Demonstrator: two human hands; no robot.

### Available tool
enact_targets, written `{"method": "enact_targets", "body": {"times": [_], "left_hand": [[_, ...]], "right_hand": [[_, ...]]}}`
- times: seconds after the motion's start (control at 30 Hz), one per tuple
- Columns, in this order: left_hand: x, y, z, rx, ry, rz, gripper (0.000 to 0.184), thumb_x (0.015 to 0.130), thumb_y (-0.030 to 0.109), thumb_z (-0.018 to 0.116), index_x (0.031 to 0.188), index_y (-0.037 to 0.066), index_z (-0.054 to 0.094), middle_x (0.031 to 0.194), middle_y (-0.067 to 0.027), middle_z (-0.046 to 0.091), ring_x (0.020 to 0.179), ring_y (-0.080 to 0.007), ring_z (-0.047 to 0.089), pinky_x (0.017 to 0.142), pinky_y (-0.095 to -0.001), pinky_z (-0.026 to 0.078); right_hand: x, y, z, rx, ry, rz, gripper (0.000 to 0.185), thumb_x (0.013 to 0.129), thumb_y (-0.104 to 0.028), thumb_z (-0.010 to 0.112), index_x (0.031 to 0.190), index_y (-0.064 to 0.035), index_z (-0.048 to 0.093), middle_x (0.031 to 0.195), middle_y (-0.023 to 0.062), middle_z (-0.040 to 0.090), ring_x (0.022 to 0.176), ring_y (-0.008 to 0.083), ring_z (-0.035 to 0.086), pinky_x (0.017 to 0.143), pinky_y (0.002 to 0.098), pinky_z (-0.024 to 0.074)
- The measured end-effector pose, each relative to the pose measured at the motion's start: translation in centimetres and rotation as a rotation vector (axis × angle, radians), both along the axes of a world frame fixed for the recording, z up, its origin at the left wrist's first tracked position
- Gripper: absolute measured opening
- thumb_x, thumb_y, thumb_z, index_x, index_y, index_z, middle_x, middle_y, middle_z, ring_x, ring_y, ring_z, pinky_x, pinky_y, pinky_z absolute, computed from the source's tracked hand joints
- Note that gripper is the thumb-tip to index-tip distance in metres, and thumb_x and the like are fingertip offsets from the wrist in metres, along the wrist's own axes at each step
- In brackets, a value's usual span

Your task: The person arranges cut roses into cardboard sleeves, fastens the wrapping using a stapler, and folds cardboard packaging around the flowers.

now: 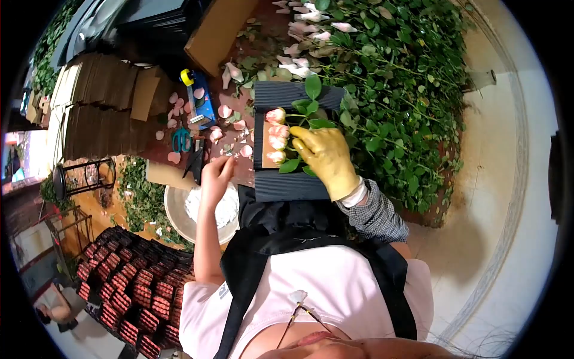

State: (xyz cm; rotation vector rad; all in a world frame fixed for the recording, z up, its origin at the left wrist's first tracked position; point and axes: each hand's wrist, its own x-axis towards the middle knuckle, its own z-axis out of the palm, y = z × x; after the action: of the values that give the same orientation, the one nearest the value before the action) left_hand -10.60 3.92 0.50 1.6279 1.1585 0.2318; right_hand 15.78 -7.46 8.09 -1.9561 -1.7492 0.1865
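Observation:
My left hand (217,175), bare, hovers left of the dark corrugated wrap (290,186). Its fingers are curled together, and what they hold, if anything, is hidden. My right hand (326,160), in a yellow glove, reaches over the wrap from the right. Its extended thumb and forefinger are apart, with the fingertips at the right edge of the pink-and-cream roses (278,137). These blooms form a column on a brown cardboard piece (268,124) in the wrap, with green leaves to their right.
Leafy stems (394,107) cover the right side. Left are teal scissors (181,140), a blue tape dispenser (203,105), loose petals and stacked cardboard (89,131). A basin of white material (173,209) is below my left hand. Packed roses (134,293) and a co-worker (60,308) are lower left.

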Motion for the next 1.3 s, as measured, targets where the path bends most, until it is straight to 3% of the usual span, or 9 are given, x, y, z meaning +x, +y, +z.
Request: {"method": "enact_targets", "body": {"times": [0.13,0.27,0.5,0.6,0.77,0.83,0.93,1.17,1.3], "left_hand": [[6.6,-1.0,-1.5,0.066,-0.155,-0.095,0.025,0.099,0.014,0.057,0.116,-0.004,0.06,0.093,-0.012,0.072,0.087,-0.0152,0.07,0.07,-0.0299,0.056],[8.3,-1.6,-0.7,0.317,0.067,-0.152,0.025,0.095,0.012,0.055,0.114,-0.002,0.061,0.102,-0.0262,0.067,0.092,-0.0402,0.066,0.079,-0.0427,0.052],[7.8,-1.9,-0.2,0.47,0.117,-0.236,0.029,0.096,0.01,0.049,0.118,-0.004,0.061,0.104,-0.0231,0.068,0.096,-0.04,0.065,0.084,-0.0444,0.051],[7.7,-1.9,-0.3,0.115,-0.047,-0.037,0.029,0.099,0.004,0.043,0.122,-0.007,0.057,0.093,-0.0191,0.071,0.082,-0.0279,0.072,0.072,-0.0352,0.056],[6.9,-2.1,-1.8,0.039,-0.245,0.073,0.026,0.098,0.004,0.048,0.12,-0.006,0.058,0.094,-0.019,0.07,0.081,-0.024,0.072,0.072,-0.0327,0.056],[6.9,-2.1,0.2,0.374,-0.06,-0.11,0.023,0.095,0.008,0.059,0.116,-0.002,0.062,0.094,-0.0168,0.068,0.082,-0.0282,0.07,0.072,-0.0358,0.055],[7.4,-1.8,2.4,0.746,-0.012,-0.379,0.032,0.075,0.012,0.078,0.105,0.006,0.068,0.106,-0.0112,0.058,0.098,-0.0325,0.057,0.085,-0.0419,0.048],[7.7,-1.7,3.1,0.721,0.02,-0.514,0.034,0.069,0.013,0.082,0.098,0.005,0.068,0.104,-0.0111,0.055,0.097,-0.033,0.053,0.085,-0.0438,0.046],[7.8,-1.8,3.3,0.733,-0.01,-0.512,0.03,0.07,0.011,0.082,0.094,0.004,0.065,0.107,-0.0118,0.054,0.098,-0.034,0.052,0.085,-0.0454,0.046]], "right_hand": [[-0.5,-0.6,-5.2,-0.191,-0.061,0.02,0.018,0.088,-0.023,0.065,0.095,-0.0065,0.065,0.076,0.0116,0.068,0.07,0.03,0.067,0.066,0.0416,0.0532],[-0.2,0.1,-5.6,-0.384,-0.146,0.184,0.02,0.087,-0.023,0.064,0.101,-0.0094,0.063,0.075,0.0078,0.068,0.07,0.0263,0.068,0.063,0.0416,0.0523],[0.6,0.3,-5.9,-0.259,-0.171,0.295,0.035,0.086,-0.039,0.067,0.109,-0.0133,0.062,0.075,0.0062,0.069,0.068,0.026,0.068,0.06,0.0408,0.0508],[-0.3,1.4,-5.7,-0.434,-0.269,0.331,0.035,0.087,-0.04,0.066,0.11,-0.0145,0.061,0.07,0.0042,0.068,0.065,0.0253,0.068,0.056,0.0384,0.0497],[-0.2,0.5,-5.0,-0.22,-0.205,0.331,0.04,0.087,-0.04,0.065,0.117,-0.0142,0.059,0.069,0.0041,0.066,0.064,0.0252,0.067,0.057,0.0378,0.0501],[-0.1,0.7,-5.4,-0.251,-0.202,0.35,0.048,0.088,-0.039,0.064,0.127,-0.0122,0.055,0.07,0.0059,0.066,0.062,0.0259,0.066,0.057,0.0388,0.049],[-1.2,1.0,-6.5,-0.313,-0.208,0.247,0.016,0.082,-0.032,0.067,0.086,-0.0177,0.072,0.072,0.0057,0.07,0.066,0.028,0.069,0.062,0.0428,0.0531],[0.5,1.9,-5.1,-0.12,-0.164,-0.114,0.026,0.087,-0.041,0.065,0.084,-0.0149,0.064,0.065,0.0066,0.065,0.058,0.0278,0.063,0.06,0.0421,0.0498],[-0.4,3.4,-7.1,-0.346,-0.147,0.088,0.03,0.089,-0.044,0.061,0.083,-0.0146,0.064,0.068,0.0068,0.067,0.064,0.0269,0.067,0.062,0.0423,0.0504]]}}
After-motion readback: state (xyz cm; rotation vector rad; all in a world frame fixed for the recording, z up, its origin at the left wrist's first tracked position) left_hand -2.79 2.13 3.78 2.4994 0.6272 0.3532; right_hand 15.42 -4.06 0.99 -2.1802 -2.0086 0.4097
